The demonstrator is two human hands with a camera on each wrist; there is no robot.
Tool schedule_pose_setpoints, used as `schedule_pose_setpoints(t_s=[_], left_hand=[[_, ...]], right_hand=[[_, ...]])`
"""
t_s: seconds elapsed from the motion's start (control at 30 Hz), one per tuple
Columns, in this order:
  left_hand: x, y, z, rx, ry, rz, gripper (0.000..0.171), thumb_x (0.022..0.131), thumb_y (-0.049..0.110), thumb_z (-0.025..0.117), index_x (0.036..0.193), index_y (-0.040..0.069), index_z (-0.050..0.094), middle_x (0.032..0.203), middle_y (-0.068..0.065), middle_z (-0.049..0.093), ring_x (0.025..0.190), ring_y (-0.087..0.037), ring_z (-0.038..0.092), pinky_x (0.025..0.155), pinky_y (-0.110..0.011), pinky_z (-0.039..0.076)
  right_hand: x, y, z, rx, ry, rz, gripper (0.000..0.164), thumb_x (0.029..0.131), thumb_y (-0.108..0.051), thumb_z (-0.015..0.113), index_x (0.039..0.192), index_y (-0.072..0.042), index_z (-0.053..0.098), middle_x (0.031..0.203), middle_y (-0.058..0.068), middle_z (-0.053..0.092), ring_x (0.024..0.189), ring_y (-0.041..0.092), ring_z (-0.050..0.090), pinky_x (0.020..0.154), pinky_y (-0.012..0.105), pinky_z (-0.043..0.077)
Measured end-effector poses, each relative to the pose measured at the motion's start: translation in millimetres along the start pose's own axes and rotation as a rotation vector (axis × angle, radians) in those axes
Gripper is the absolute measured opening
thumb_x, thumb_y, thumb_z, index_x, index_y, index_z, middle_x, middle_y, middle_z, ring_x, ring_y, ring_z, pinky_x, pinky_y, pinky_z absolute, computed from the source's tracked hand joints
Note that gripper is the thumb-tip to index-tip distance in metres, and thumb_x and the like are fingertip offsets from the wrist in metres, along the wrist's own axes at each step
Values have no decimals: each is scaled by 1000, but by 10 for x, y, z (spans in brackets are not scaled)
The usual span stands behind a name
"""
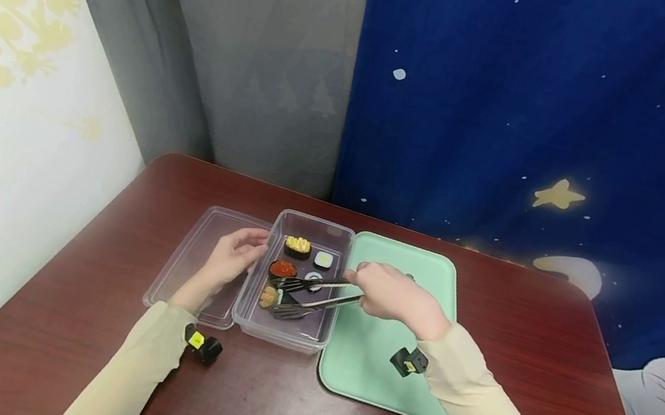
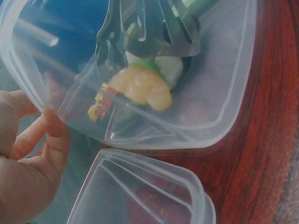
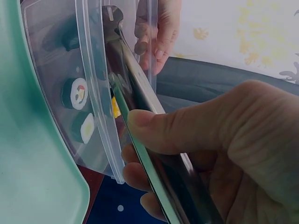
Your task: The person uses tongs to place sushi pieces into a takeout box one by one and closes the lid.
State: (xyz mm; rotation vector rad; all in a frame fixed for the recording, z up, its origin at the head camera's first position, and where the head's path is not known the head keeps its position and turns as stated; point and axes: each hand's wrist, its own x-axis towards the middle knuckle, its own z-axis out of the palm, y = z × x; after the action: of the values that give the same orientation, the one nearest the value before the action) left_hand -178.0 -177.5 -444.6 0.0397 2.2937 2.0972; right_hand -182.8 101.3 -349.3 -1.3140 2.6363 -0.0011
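Clear plastic forms one rectangular lid (image 1: 189, 264) toward the left edge of the reddish-brown surface (image 1: 258, 402). The left grip (image 1: 230, 256), fingers relaxed, touches the left wall of one clear rectangular plastic container (image 1: 279, 337). It holds five sushi pieces: one tan-topped dark piece (image 1: 268, 297), its long axis roughly left-right, topping leftward; one red-topped (image 1: 284, 269); one yellow-topped (image 1: 297, 246); two white-and-black rolls (image 1: 323, 259). One pair of dark shiny tongs (image 1: 336, 302) extends leftward from the right grip (image 1: 391, 293), which is clamped on it; the spread tips point left and slightly toward the near edge, flanking the tan-topped piece. One mint-green rectangular tray (image 1: 386, 358) lies beneath the right grip.
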Motion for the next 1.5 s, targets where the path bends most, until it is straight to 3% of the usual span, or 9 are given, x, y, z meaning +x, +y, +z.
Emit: schedule_pose_setpoints(t_s=[0.23,0.4,0.63,0.83,1.03,1.3,1.5], left_hand=[[-9,8,7,-9,1,11,37,91,-3,54,124,-16,46,116,-38,49,55,-5,47,50,-21,42],[5,-12,18,-20,1,13,37,90,-4,54,124,-17,45,117,-39,48,55,-4,47,50,-18,41],[2,-11,24,-8,13,12,36,90,-4,54,123,-17,47,115,-39,49,56,-4,47,50,-19,41],[-10,0,26,-10,9,21,36,91,-3,55,123,-16,47,114,-38,50,57,-4,48,51,-18,41],[-19,1,15,6,9,17,36,91,-2,55,124,-15,47,115,-38,50,58,-5,48,52,-19,42],[-24,12,16,32,20,10,35,91,-1,55,123,-13,49,115,-35,52,58,-6,48,52,-20,42],[-34,19,16,29,14,11,35,92,-1,54,124,-14,48,116,-35,51,57,-6,47,52,-22,43]], right_hand=[[-76,31,-2,29,16,16,27,76,2,69,102,-3,64,83,8,59,75,21,59,62,29,48],[-196,98,25,92,66,30,39,77,0,72,114,1,61,95,11,61,87,23,61,71,31,51],[-458,212,148,209,202,63,51,80,-3,71,126,8,52,111,15,59,93,23,58,79,36,50],[-715,309,284,334,335,127,57,83,-6,70,133,6,45,122,17,54,91,24,58,70,33,50],[-921,376,419,365,467,154,59,81,-4,71,133,5,45,120,15,54,88,22,56,60,25,47],[-1204,395,542,393,552,272,62,79,-4,73,132,8,44,101,10,55,73,14,49,51,21,42],[-1401,437,629,339,653,320,61,73,0,76,127,10,49,94,9,56,71,15,51,56,20,44]])
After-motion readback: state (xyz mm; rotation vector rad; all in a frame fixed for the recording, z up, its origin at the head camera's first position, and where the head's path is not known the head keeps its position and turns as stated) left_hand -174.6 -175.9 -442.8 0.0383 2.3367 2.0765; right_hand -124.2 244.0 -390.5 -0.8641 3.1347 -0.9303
